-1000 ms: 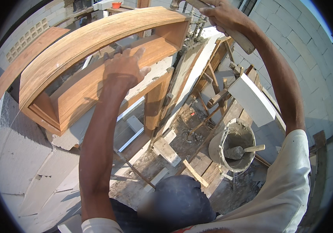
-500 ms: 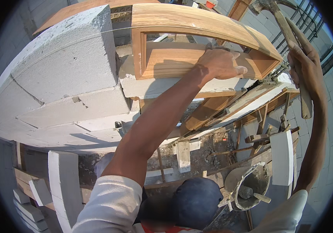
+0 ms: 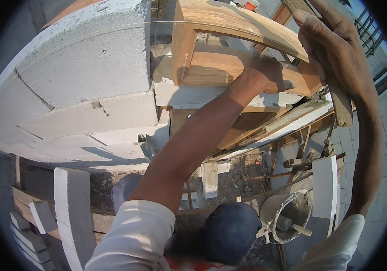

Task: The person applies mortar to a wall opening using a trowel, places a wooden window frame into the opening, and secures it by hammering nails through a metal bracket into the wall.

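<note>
A light wooden frame [image 3: 229, 13], box-like with an open middle, rests on a white block ledge beside the block wall. My left hand [image 3: 265, 74] reaches into its opening, with fingers closed over the lower board and the thumb pointing right. My right hand [image 3: 335, 49] is raised at the frame's right end, wrapped round the wooden handle of a hammer [image 3: 341, 106]. The hammer's head lies outside the picture at the top. A thin string [image 3: 107, 28] runs along the block wall toward the frame.
A white block wall [image 3: 89, 67] stands on the left. Below are an upright white block [image 3: 72, 212], a mortar-caked bucket [image 3: 265, 212] with a wooden-handled tool, and a white panel [image 3: 323, 187]. A dark blue cap [image 3: 231, 230] shows at the bottom. Timber props stand at right.
My right hand with the hammer has moved up and left, closer to the frame's right end, and the hammer's head has left the picture. My left hand stays on the frame. The view has shifted.
</note>
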Motion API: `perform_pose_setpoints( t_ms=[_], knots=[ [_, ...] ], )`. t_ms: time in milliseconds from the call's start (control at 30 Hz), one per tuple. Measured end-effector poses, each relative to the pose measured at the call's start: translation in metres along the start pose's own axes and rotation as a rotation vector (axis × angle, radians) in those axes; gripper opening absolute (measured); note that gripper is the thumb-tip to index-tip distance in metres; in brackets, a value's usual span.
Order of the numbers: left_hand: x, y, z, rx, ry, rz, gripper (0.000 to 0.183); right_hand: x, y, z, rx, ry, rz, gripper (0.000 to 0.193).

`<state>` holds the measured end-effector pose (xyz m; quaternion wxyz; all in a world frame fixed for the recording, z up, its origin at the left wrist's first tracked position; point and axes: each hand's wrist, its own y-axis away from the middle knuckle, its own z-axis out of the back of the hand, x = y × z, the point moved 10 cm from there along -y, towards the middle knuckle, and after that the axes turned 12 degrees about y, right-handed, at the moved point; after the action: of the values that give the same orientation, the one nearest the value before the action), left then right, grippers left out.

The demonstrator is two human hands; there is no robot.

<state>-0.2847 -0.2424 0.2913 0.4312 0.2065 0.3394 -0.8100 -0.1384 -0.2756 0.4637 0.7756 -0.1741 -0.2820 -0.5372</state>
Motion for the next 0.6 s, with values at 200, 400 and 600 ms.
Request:
perform_pose_setpoints(
  t_ms=[200,400,600],
  knots=[
    [0.013,-0.005,0.001,0.01,-0.08,0.024,0.073,-0.038,0.014,-0.001,-0.152,0.03,0.14,0.06],
    [0.007,0.003,0.001,-0.077,-0.025,-0.011,0.077,-0.151,0.093,-0.028,-0.708,-0.276,0.315,0.051],
    [-0.055,0.144,-0.008,-0.058,-0.05,-0.675,0.04,-0.361,0.22,-0.192,-0.383,-0.7,-0.36,0.027]
  ],
)
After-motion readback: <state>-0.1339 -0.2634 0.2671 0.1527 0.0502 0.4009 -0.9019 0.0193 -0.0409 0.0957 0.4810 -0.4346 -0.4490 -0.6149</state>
